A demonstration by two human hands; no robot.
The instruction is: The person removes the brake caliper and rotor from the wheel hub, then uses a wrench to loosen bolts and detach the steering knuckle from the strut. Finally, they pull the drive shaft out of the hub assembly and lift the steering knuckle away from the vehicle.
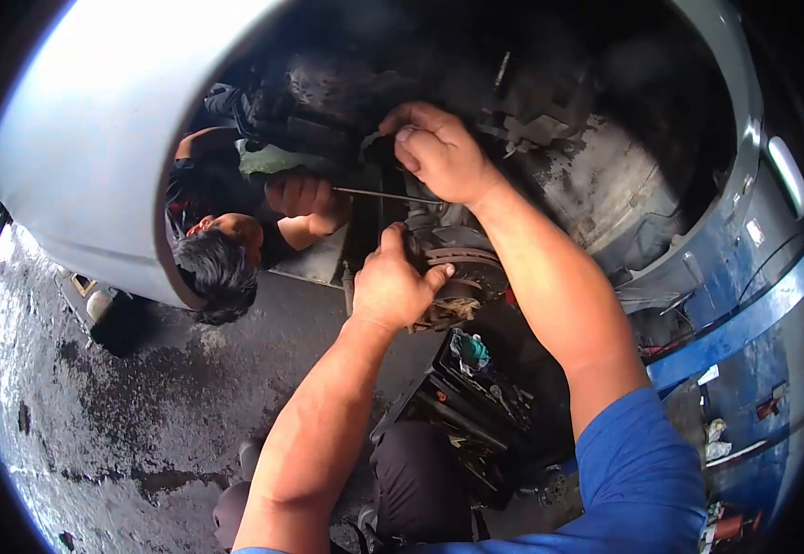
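Observation:
In the head view, my left hand [385, 288] is wrapped against the near-left side of a rusty brake disc [462, 254], its thumb on the disc's edge. Its other fingers are partly hidden behind the hub. Higher up in the wheel well, my right hand [444, 152] is closed, fingers curled in a pinch; whatever it holds, if anything, is hidden in shadow. Just below it, a thin metal rod [385, 195], perhaps a screwdriver, points toward the hub. A co-worker's hand [310, 201] grips the rod's left end.
The co-worker's head [217, 263] is low at the left, under the fender [134, 138]. Below the disc stands a black toolbox [444, 406] with tools and a teal rag [469, 351]. A blue metal post [744, 319] is at right. The floor [171, 397] looks stained.

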